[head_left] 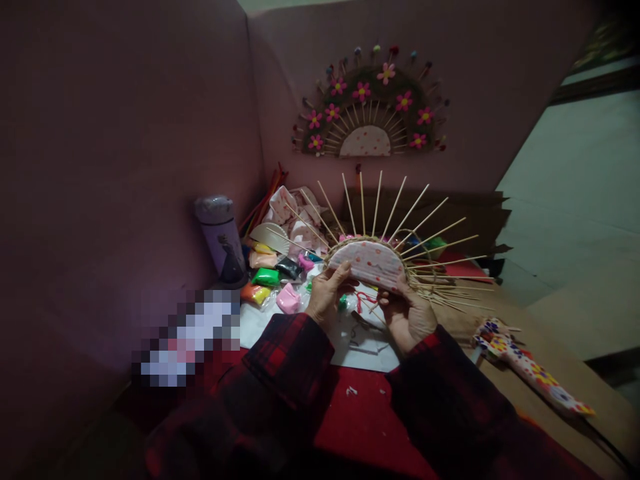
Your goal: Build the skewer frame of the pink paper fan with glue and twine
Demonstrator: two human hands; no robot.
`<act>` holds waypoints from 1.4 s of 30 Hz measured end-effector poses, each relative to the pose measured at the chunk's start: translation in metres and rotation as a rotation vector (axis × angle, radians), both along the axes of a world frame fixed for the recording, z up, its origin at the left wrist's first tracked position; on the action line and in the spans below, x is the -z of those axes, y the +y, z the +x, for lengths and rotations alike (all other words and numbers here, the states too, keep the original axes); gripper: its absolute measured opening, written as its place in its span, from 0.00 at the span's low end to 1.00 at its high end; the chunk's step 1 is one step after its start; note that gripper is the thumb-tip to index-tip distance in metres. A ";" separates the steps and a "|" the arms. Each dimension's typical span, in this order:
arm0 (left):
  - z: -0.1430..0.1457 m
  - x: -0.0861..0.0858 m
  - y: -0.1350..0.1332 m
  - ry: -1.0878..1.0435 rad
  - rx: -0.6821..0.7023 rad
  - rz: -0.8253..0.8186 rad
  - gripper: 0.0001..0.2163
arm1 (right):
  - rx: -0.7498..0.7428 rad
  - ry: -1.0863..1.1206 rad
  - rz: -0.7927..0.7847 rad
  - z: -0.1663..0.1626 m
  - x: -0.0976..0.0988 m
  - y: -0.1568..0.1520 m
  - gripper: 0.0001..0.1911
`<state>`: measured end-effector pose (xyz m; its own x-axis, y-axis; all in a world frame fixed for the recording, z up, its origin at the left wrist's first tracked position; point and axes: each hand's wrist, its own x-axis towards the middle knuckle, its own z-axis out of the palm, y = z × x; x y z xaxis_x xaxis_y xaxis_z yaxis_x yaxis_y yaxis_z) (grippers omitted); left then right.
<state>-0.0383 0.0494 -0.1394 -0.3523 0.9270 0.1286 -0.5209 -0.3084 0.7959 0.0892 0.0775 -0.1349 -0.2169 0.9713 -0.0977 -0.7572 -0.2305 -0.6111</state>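
Note:
I hold up a half-round craft fan (pixel 371 261): a pink dotted semicircle with a woven straw rim and many thin wooden skewers (pixel 423 223) fanning out from it. My left hand (pixel 327 293) pinches its lower left edge. My right hand (pixel 407 313) grips its lower right edge from below, fingers curled. A bit of red string (pixel 364 298) hangs under the fan between my hands. Both sleeves are dark red plaid.
A finished fan with pink flowers (pixel 371 110) hangs on the pink wall. Small packs of coloured clay (pixel 266 277) lie at the left beside a purple bottle (pixel 223 237). A patterned paper roll (pixel 530 370) lies at the right. White paper (pixel 367 350) covers the red tabletop.

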 end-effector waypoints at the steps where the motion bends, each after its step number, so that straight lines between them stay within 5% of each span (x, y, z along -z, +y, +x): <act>1: 0.000 0.000 0.000 0.003 0.000 -0.001 0.15 | -0.004 -0.002 0.011 0.000 0.000 0.000 0.12; 13: 0.003 -0.004 0.000 0.002 0.021 -0.046 0.15 | 0.007 0.000 0.029 -0.008 0.000 -0.001 0.13; 22: -0.005 -0.009 0.002 -0.095 0.035 0.023 0.10 | -0.157 -0.103 0.137 -0.005 0.006 0.005 0.16; 32: -0.010 -0.022 -0.001 -0.239 0.056 0.053 0.04 | 0.310 -0.323 0.059 0.032 0.002 -0.003 0.09; 39: -0.009 -0.025 -0.005 -0.268 0.129 0.090 0.06 | 0.028 -0.253 0.275 0.027 -0.008 -0.028 0.19; 42: -0.004 -0.027 -0.009 -0.244 0.179 0.084 0.06 | 0.071 -0.278 0.315 0.009 -0.007 -0.028 0.18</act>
<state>-0.0424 0.0405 -0.1126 -0.2144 0.9668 0.1387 -0.7451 -0.2537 0.6168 0.0983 0.0493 -0.1274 -0.1560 0.9746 0.1606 -0.5609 0.0464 -0.8266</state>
